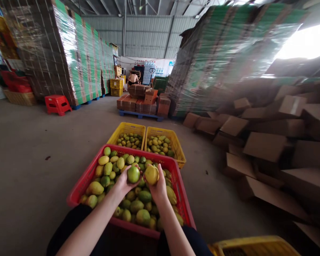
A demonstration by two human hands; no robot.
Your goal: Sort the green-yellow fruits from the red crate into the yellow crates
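Both my hands are raised over a red crate (78,177) full of green and yellow lemons. My left hand (124,183) is closed around a round green lemon (133,174). A yellow lemon (152,174) sits in my right hand (160,186), its fingers curled round the fruit. The two held fruits are side by side, a small gap apart. Below them lie loose lemons of mixed size, such as a large green one (143,217) near the crate's front wall.
Two yellow crates (178,140) with lemons stand just beyond the red one. Another yellow crate (256,245) is at lower right. Cardboard boxes (265,151) are heaped on the right. A red stool (57,104), wrapped pallet stacks (80,53) and a distant person (133,78) are farther back.
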